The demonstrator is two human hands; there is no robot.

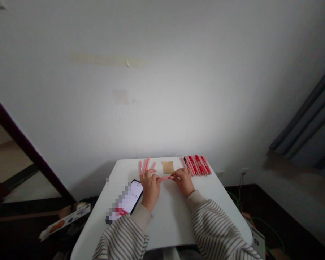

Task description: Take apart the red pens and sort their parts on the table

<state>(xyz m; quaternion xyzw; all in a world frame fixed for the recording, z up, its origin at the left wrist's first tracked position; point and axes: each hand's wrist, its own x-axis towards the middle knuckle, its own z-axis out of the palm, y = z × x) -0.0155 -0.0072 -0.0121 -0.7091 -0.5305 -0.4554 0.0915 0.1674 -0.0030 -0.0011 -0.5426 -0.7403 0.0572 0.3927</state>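
Between my two hands a pink pen (165,178) lies level, just above or on the white table. My left hand (150,186) is closed on its left end, thumb and fingers pinching it. My right hand (183,180) pinches the right end. Beyond my left hand lie several loose pink pens (145,165), partly hidden by its fingers. A tan square pad (168,167) sits behind the held pen. To the right of my right hand is a row of pink and red pens (197,165) laid side by side.
A phone (131,198) with a lit screen showing large digits lies left of my left forearm on the white table (173,216). The table's far edge stands by a pale wall (162,90). Green cables (234,198) and a box are on the floor at right.
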